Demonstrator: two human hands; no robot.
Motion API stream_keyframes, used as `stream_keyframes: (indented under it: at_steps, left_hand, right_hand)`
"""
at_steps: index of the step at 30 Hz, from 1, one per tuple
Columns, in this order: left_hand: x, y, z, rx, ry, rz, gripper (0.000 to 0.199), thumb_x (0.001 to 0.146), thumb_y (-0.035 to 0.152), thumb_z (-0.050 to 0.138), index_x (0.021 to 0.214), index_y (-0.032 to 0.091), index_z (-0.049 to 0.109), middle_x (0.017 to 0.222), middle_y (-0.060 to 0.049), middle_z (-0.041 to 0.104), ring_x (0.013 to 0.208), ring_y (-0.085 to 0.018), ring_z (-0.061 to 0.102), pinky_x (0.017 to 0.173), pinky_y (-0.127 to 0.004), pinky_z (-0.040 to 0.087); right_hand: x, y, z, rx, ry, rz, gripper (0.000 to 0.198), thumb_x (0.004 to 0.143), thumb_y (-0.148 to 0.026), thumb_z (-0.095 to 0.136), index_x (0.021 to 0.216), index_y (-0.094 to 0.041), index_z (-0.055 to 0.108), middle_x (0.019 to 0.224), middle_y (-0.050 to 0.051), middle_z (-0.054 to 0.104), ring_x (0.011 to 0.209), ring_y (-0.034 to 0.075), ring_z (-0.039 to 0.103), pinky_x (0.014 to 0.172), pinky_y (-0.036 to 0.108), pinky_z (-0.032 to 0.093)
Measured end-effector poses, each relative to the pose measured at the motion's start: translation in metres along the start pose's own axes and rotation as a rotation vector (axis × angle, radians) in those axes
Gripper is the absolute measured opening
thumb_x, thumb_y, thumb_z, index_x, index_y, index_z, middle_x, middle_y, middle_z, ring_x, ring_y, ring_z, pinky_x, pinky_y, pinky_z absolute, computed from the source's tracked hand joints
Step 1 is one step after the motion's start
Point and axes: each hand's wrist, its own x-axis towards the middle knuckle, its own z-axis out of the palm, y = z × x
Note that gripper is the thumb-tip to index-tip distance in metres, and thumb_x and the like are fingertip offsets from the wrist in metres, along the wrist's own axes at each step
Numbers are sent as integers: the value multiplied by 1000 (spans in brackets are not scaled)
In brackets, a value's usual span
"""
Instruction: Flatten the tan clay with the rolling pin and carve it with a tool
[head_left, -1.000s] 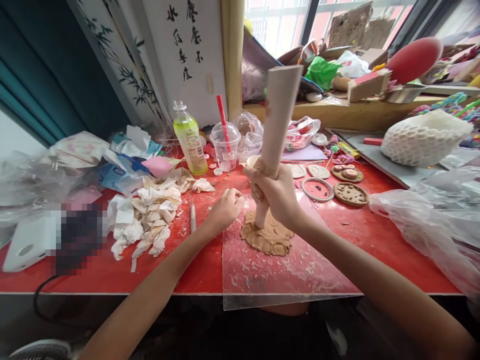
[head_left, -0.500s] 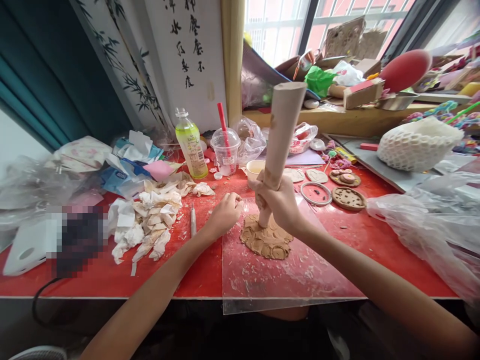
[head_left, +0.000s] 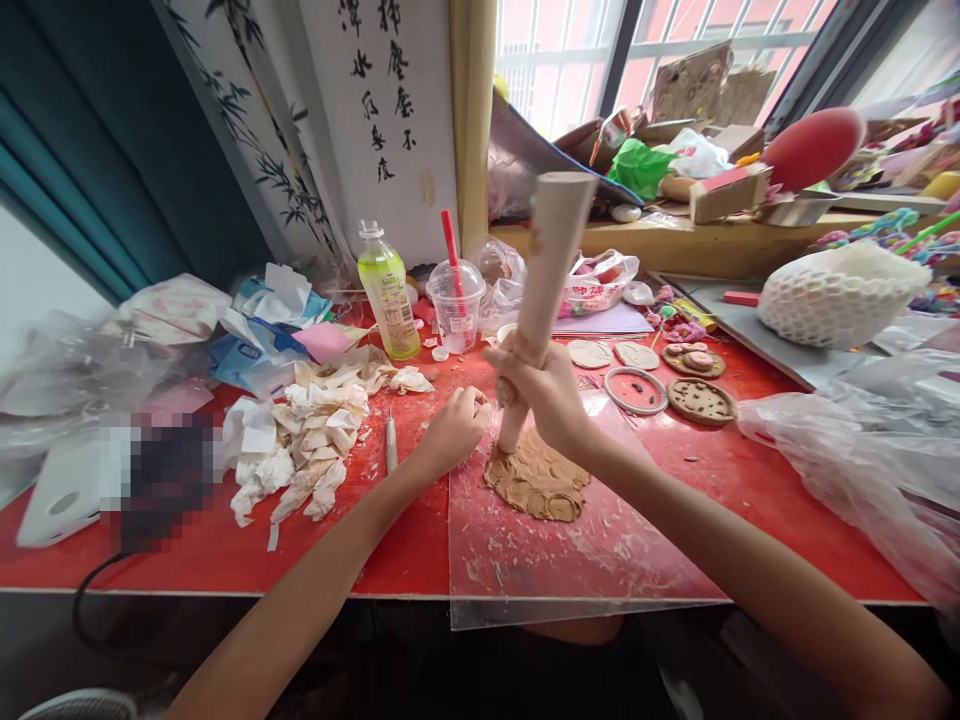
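Observation:
My right hand (head_left: 547,390) is wrapped round a pale wooden rolling pin (head_left: 556,260), which stands nearly upright and leans to the right at its top. Its lower end touches the left part of a flattened brown clay slab (head_left: 541,485), whose surface is covered in round dents. Under the clay lies a clear plastic sheet (head_left: 525,570), reaching past the table's front edge. My left hand (head_left: 457,430) rests left of the clay, by the sheet's edge, its fingers curled in; nothing shows in them.
Left on the red table (head_left: 405,560) are crumpled tissues (head_left: 315,430) and a pen-like tool (head_left: 391,445). Behind stand a green drink bottle (head_left: 388,290) and a plastic cup (head_left: 456,305). To the right lie a ring (head_left: 636,390), clay discs (head_left: 701,400) and plastic bags (head_left: 840,440).
The rolling pin's lower end has shifted left across the clay, from its upper middle to its left edge. My left hand stays in about the same place.

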Motion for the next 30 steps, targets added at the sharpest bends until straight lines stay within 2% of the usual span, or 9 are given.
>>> stream_keyframes:
  at_steps: [4,8,10,13,15,22,24,26,30]
  left_hand:
    - [0,-1,-1,0,-12,4,16,90,26,37,91,20,51,98,-6,58,94,-19,55,83,-31,41]
    - [-1,0,-1,11,-18,3,15,89,26,38,89,20,51,97,-6,58,95,-20,55,84,-32,41]
    - [0,0,-1,8,-19,2,13,88,24,39,89,19,51,98,-7,58,94,-20,55,81,-31,42]
    - [1,-1,-1,3,-14,-10,11,86,20,40,89,18,50,98,-8,59,91,-20,56,76,-30,43]
    - [2,-2,-1,2,-9,-14,11,86,20,39,88,19,50,97,-8,59,90,-20,56,76,-30,43]
    - [-1,1,-4,11,-26,-2,15,90,26,37,90,20,51,98,-5,58,95,-19,55,82,-30,41]
    - [-1,2,-4,21,-30,-6,15,90,26,37,87,21,50,96,-5,58,94,-19,55,81,-31,40]
    - [0,2,-3,31,-28,-13,13,89,24,38,83,21,49,92,-5,57,91,-19,55,78,-31,41]
    - [3,-1,-1,45,-6,2,11,87,19,39,81,20,47,90,-5,56,89,-20,54,77,-31,40]
  right_hand:
    - [16,-35,-5,143,133,-220,31,76,-24,63,55,-21,40,44,-7,33,38,6,32,38,24,28]
    - [17,-66,0,163,101,-387,27,76,-17,60,55,-21,43,42,-7,38,36,6,33,36,24,28]
    - [7,-52,3,94,56,-285,26,75,-21,62,55,-21,45,42,-7,43,37,7,38,38,25,31]
    - [-6,-12,4,-90,-68,67,21,71,-22,64,57,-19,50,49,-3,51,47,9,49,47,25,39]
    - [-4,-1,1,-124,-68,125,19,72,-22,63,58,-19,51,51,-3,51,49,9,50,50,26,40]
    - [27,-73,-4,98,84,-361,33,75,-16,62,49,-20,43,45,-5,36,42,7,36,44,25,34]
    - [24,-73,-4,112,104,-434,32,76,-15,60,50,-21,44,44,-5,38,40,7,36,44,26,35]
    - [16,-53,-6,72,51,-335,28,75,-16,62,53,-21,46,45,-5,43,41,9,41,45,27,38]
    - [7,-3,-12,-119,-80,50,26,72,-23,66,55,-19,47,49,-2,49,48,10,47,47,27,38]
